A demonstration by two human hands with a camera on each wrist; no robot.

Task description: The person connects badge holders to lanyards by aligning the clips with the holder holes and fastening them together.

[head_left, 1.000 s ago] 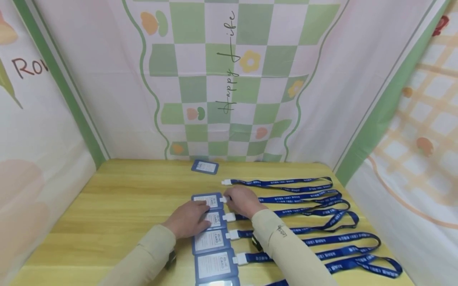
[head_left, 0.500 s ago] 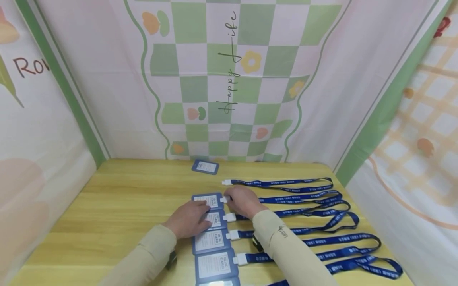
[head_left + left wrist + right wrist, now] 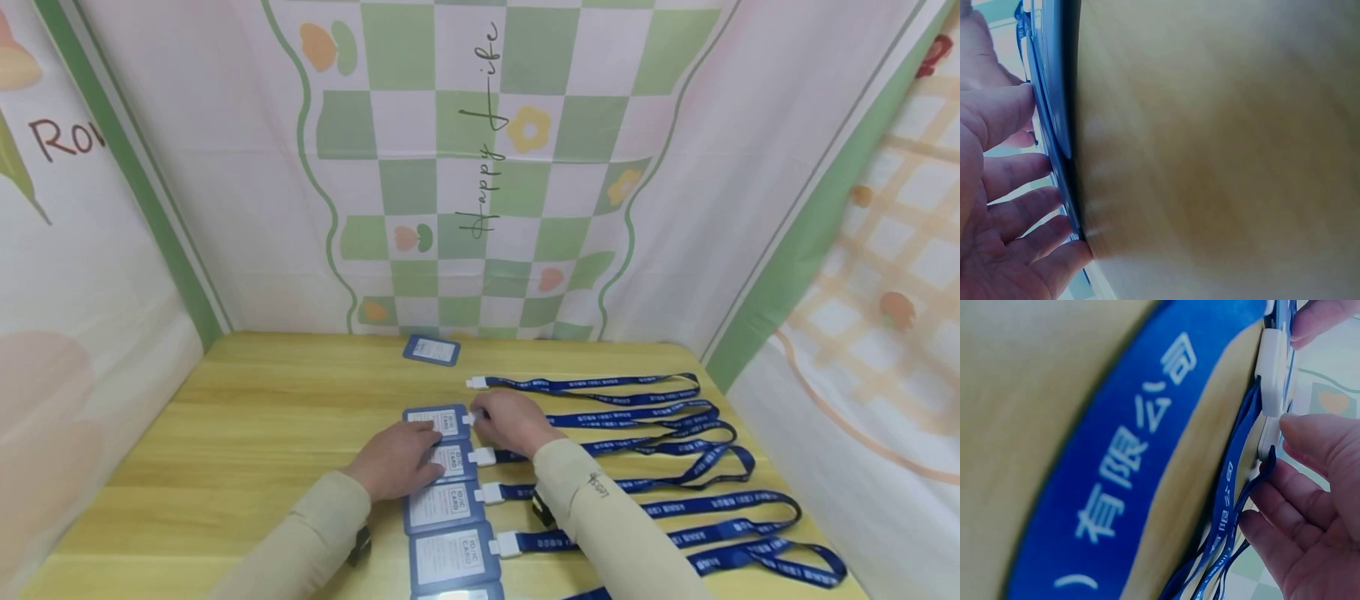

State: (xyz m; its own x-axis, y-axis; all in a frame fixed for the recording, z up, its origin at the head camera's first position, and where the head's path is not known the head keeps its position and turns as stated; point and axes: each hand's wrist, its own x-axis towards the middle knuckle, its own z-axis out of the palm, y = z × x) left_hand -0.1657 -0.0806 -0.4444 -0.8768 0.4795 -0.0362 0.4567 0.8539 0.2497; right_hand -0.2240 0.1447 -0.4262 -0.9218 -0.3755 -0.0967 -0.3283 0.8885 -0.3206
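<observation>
A column of blue-framed ID card holders (image 3: 440, 506) lies on the table, white cards inside. Fingertips of my left hand (image 3: 397, 458) rest on the two farthest holders; in the left wrist view its fingers (image 3: 1022, 212) reach out to the holders' surface, not curled round them. My right hand (image 3: 513, 421) pinches the white clip (image 3: 1269, 439) of a blue lanyard, right beside the farthest holder of the column. More lanyards (image 3: 690, 504) stretch out to the right, their white clips (image 3: 508, 544) at the right edges of the nearer holders.
One more card holder (image 3: 432, 350) lies apart near the back edge of the wooden table (image 3: 247, 425). A lanyard with a white clip (image 3: 477, 382) lies beyond my right hand. Printed curtains (image 3: 495, 167) stand behind the table and at both sides.
</observation>
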